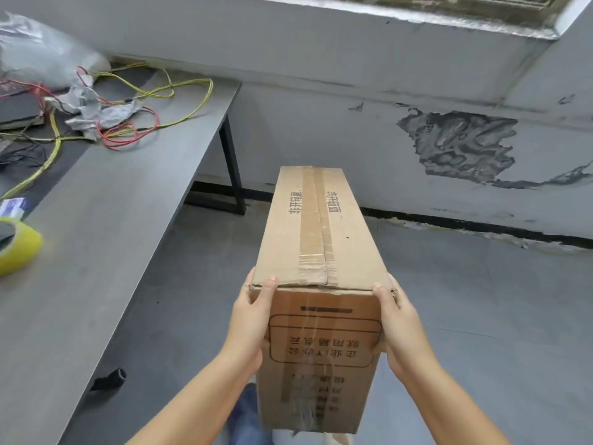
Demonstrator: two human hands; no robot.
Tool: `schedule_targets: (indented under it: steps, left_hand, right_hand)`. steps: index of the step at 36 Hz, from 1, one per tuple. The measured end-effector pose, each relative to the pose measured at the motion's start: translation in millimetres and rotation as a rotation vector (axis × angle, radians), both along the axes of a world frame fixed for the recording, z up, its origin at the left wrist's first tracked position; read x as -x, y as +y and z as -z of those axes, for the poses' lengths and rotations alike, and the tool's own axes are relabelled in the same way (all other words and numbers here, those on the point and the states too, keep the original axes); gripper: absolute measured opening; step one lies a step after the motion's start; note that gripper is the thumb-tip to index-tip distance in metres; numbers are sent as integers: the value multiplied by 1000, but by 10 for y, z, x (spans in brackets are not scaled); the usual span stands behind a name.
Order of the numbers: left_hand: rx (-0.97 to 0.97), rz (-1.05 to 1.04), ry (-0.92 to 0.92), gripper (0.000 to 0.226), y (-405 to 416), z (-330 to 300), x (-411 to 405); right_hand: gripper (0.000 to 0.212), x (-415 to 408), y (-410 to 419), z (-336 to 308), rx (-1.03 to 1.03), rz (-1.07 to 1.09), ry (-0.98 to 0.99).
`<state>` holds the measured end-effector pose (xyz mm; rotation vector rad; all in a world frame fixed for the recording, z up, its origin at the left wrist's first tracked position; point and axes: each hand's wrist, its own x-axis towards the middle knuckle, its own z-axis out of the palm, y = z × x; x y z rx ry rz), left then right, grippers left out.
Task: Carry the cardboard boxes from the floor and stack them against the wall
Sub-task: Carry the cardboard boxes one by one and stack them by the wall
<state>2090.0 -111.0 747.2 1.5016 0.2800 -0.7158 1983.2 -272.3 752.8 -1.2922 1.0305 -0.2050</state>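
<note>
A long brown cardboard box (316, 239), taped along its top seam and printed with black characters, is held up off the floor in front of me, its far end pointing at the grey wall (353, 130). My left hand (252, 319) grips its near left side, thumb hooked over the top edge. My right hand (399, 322) grips the near right side the same way. The fingers of both hands are hidden behind the box's sides.
A grey table (106, 226) runs along the left, carrying tangled yellow and red wires (134, 123), a plastic bag (41, 49) and a yellow tape roll (17, 248). Bare grey floor (481, 300) lies ahead. The wall has peeled patches and a black skirting strip.
</note>
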Motion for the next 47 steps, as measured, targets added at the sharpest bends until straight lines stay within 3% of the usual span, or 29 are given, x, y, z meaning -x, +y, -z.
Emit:
schedule_targets:
  steps: [6, 16, 24, 28, 33, 39, 47]
  left_hand:
    - [-64, 62, 60, 33, -14, 309, -826]
    - [-118, 80, 114, 45, -203, 1083, -1684]
    - [-85, 54, 118, 46, -350, 2099, -1845]
    - [-61, 28, 123, 47, -307, 2325, -1670]
    - [-185, -29, 265, 41, -173, 2461, -1389]
    - [-154, -75, 736, 60, -14, 2629, -1369]
    - [-91, -86, 741, 48, -183, 3050, -1776]
  right_hand:
    - [37, -733, 34, 283, -15, 54, 46]
    - [40, -1614, -145, 1101, -15, 89, 85]
    - [41, -1836, -169, 2057, -58, 185, 113]
    - [53, -1677, -84, 2332, -55, 257, 151]
    - [37, -1419, 28, 2463, -182, 253, 184]
    - [30, -1293, 80, 2721, -338, 176, 237]
    - [34, -1624, -175, 3123, -314, 128, 179]
